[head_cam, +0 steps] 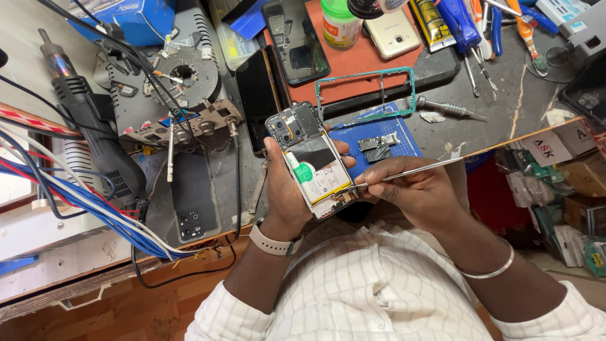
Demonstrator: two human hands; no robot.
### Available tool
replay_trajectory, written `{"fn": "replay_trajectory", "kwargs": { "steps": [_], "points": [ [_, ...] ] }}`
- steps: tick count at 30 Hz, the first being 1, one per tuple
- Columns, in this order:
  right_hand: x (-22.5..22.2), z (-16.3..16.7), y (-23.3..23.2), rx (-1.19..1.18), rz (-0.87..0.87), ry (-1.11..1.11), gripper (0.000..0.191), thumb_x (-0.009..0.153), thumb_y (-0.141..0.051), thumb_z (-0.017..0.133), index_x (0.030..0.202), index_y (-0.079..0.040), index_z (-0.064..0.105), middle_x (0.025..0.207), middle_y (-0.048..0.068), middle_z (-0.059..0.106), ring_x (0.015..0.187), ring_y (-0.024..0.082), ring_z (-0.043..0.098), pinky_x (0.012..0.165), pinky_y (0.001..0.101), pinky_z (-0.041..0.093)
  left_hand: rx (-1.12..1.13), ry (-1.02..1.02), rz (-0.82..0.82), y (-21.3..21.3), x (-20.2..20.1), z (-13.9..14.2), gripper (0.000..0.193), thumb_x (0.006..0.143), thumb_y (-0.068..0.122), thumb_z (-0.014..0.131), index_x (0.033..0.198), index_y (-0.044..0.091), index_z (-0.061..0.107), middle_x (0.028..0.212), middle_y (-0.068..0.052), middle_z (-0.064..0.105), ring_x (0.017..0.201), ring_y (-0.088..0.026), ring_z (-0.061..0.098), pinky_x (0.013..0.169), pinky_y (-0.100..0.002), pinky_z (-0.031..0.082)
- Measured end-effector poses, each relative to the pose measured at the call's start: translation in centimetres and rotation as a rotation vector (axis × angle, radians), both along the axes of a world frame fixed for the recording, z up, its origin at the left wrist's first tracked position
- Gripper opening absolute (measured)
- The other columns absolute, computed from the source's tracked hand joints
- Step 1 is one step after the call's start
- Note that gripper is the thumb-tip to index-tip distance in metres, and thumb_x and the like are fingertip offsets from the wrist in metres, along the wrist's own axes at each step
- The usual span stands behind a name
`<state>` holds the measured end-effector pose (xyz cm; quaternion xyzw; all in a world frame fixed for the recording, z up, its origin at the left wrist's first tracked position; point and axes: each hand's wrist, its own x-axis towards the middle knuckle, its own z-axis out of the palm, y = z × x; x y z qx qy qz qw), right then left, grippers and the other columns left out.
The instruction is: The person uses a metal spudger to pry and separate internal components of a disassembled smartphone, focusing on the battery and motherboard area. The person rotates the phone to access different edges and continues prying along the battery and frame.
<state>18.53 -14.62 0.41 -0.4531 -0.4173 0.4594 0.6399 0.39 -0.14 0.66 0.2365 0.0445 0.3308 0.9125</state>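
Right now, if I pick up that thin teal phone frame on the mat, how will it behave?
The teal frame is an open outline with thin rails, so probably light and bendy. It lies flat, so it is unlikely to roll. Lifted by one corner, it may twist.

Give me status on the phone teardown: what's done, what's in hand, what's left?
Done: the phone is open, battery and board exposed; a teal frame and a dark back cover lie on the bench. In hand: the left hand grips the phone while the right hand holds a thin metal tool to its edge. Left: the battery is not out yet, and nothing is reassembled.
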Motion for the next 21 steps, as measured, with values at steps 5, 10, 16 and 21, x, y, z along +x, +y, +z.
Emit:
{"fn": "replay_trajectory", "kwargs": {
  "steps": [5,10,16,21],
  "points": [
    [-0.4,0.1,0.2,0.024,0.028,0.185,0.015,0.095,0.002,0.070,0.109,0.005,0.071,0.108,0.018,0.076,0.097,0.024,0.076,0.088,0.0366,0.064,-0.040,-0.016,-0.014,0.2,0.0,-0.1,0.089,0.102,0.074,0.030,0.144,-0.002,0.048,0.120,-0.029,0.067,0.105,-0.040,0.072,0.088,-0.052,0.063],
    [-0.6,0.3,0.2,0.019,0.015,0.183,0.015,0.096,0.003,0.072,0.111,0.006,0.072,0.105,0.019,0.076,0.094,0.024,0.075,0.086,0.0359,0.063,-0.038,-0.008,-0.006,0.2,0.1,-0.2,0.089,0.102,0.074,0.031,0.145,-0.001,0.048,0.121,-0.029,0.067,0.105,-0.040,0.072,0.088,-0.053,0.062],
    [-0.5,0.9,-0.4,0.036,-0.020,0.079,0.016,0.093,0.005,0.070,0.109,0.005,0.071,0.108,0.019,0.076,0.101,0.024,0.075,0.091,0.0366,0.063,-0.034,-0.027,-0.009,0.2,0.1,-0.1,0.088,0.102,0.074,0.031,0.145,-0.001,0.048,0.121,-0.029,0.067,0.106,-0.040,0.072,0.088,-0.053,0.062],
    [-0.8,2.0,-2.6,0.209,-0.081,0.029,0.015,0.098,0.007,0.071,0.113,0.005,0.070,0.114,0.020,0.074,0.110,0.024,0.075,0.098,0.0371,0.062,-0.027,-0.007,0.014,0.0,0.2,-0.2,0.089,0.101,0.075,0.032,0.146,-0.001,0.047,0.121,-0.028,0.067,0.106,-0.039,0.072,0.086,-0.051,0.063]
  ]
}}
